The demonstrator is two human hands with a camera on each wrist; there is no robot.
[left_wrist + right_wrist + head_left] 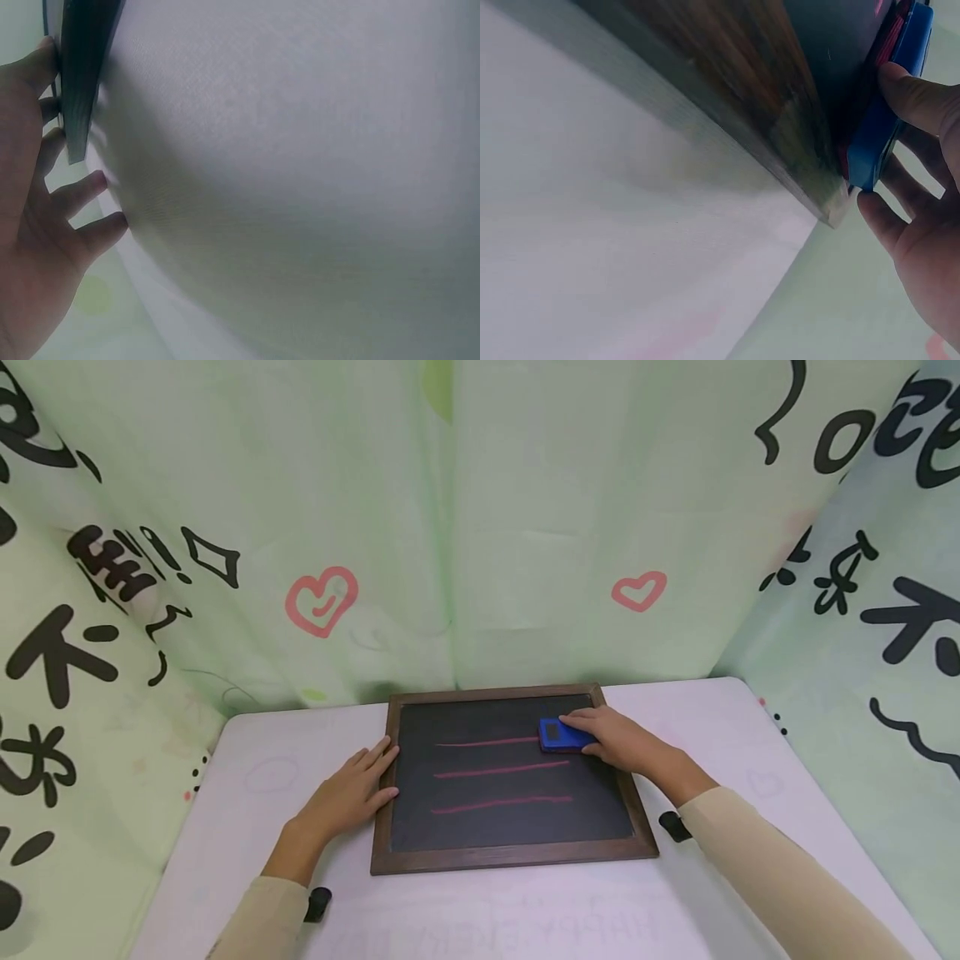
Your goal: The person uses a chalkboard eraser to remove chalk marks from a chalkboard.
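Observation:
A blackboard [510,827] in a brown wooden frame lies on the table with three pink lines drawn across it. The left hand [348,797] rests on the frame's left edge, fingers fairly straight and spread; in the left wrist view that hand [45,217] touches the dark frame [81,82]. Near the upper right of the board, the right hand [622,742] grips a blue eraser [558,736], which meets the right end of the top line. In the right wrist view the thumb and fingers of the right hand [922,187] hold the blue eraser [877,135] by its sides.
The white table [480,918] extends around the board. Behind and at both sides hangs a pale green curtain [517,543] with black writing and pink hearts. Black devices sit at both wrists, beside the beige sleeves [780,868].

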